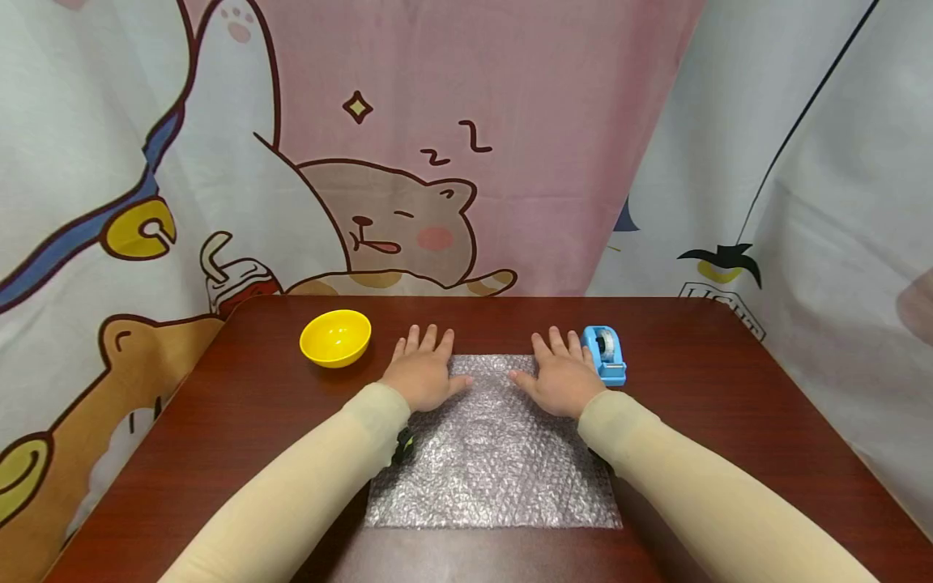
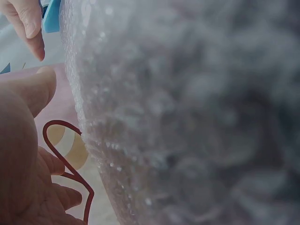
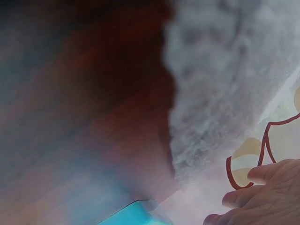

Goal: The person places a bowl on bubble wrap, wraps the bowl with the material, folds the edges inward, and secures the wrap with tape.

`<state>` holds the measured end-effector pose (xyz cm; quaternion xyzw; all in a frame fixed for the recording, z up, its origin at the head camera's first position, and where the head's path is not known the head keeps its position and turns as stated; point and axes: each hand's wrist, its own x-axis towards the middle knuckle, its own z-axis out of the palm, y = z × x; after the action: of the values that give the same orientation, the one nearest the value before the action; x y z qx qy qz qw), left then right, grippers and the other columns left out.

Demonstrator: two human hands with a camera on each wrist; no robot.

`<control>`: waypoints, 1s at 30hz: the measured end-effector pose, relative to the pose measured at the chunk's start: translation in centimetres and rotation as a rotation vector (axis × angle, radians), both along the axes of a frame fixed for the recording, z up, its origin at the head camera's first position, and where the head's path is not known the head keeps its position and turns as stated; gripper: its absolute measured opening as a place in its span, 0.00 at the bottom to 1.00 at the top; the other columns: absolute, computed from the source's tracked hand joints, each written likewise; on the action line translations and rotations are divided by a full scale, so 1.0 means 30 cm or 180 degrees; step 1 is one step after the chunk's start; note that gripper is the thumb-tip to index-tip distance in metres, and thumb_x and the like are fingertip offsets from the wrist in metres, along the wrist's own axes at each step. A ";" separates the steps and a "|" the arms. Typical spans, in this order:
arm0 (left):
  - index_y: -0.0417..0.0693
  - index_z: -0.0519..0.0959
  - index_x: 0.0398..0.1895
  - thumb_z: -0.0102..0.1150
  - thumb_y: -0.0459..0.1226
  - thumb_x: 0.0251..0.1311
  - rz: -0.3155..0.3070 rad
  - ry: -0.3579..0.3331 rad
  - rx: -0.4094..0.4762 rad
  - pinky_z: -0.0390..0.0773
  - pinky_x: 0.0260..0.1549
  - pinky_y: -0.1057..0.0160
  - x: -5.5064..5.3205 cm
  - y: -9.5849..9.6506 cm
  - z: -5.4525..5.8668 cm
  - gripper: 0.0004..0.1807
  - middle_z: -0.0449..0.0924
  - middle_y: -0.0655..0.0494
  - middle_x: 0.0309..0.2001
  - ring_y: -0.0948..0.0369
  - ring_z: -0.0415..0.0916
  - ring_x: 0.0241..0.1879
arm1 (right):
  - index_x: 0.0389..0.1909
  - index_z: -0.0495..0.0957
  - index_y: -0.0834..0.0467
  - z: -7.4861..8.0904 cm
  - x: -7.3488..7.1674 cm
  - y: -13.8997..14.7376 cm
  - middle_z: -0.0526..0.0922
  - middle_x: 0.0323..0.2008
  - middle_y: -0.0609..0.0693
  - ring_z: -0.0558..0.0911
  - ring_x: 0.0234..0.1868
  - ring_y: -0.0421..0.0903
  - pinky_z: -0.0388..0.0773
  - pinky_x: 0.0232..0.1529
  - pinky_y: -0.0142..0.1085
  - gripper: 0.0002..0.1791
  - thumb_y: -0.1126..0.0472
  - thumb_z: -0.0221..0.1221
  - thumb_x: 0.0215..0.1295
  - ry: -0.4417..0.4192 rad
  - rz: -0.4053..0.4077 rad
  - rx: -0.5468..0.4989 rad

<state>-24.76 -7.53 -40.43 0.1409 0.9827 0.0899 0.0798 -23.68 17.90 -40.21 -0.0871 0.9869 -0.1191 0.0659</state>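
A roughly rectangular sheet of clear, silvery plastic bubble wrap (image 1: 496, 461) lay flat on the dark reddish-brown wooden table (image 1: 700, 421), near the middle. The person's left hand (image 1: 421, 376) was over its far left corner, fingers extended and spread, released rather than grasping. The right hand (image 1: 563, 379) was over the far right corner in the same way, fingers straight and apart, the two thumbs pointing toward each other; whether either palm touched the wrap could not be told. A light-blue plastic tape dispenser (image 1: 614, 372) stood just beside the right hand, partly hidden by its fingers. A round, glossy yellow bowl (image 1: 335, 336) sat to the left of the left hand, apart from it. Cream-coloured long sleeves (image 1: 306, 482) covered both arms.
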 end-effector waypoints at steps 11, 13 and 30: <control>0.49 0.53 0.86 0.55 0.62 0.72 -0.0131 0.0314 0.0054 0.42 0.83 0.40 -0.003 -0.074 0.032 0.49 0.47 0.43 0.86 0.40 0.39 0.85 | 0.85 0.46 0.61 0.011 -0.002 0.003 0.40 0.85 0.68 0.35 0.83 0.75 0.39 0.80 0.71 0.51 0.32 0.48 0.77 -0.0063 0.0045 -0.0104; 0.47 0.57 0.84 0.58 0.59 0.72 -0.0152 0.0490 0.0015 0.44 0.83 0.40 -0.001 -0.113 0.049 0.46 0.51 0.42 0.85 0.41 0.42 0.85 | 0.85 0.46 0.61 0.018 0.000 0.007 0.41 0.85 0.68 0.36 0.83 0.75 0.39 0.80 0.71 0.50 0.32 0.49 0.78 -0.0015 0.0076 -0.0098; 0.39 0.78 0.66 0.70 0.46 0.67 0.0268 0.0904 -0.0472 0.69 0.71 0.34 0.050 -0.457 0.047 0.30 0.84 0.41 0.60 0.41 0.82 0.60 | 0.84 0.48 0.67 0.045 0.039 0.113 0.42 0.83 0.72 0.39 0.82 0.79 0.39 0.80 0.70 0.49 0.37 0.50 0.79 0.0080 0.0135 -0.0031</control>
<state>-23.27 -21.24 -39.02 0.1045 0.9931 -0.0004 -0.0536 -22.49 21.29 -38.86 -0.1099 0.9849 -0.1213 0.0556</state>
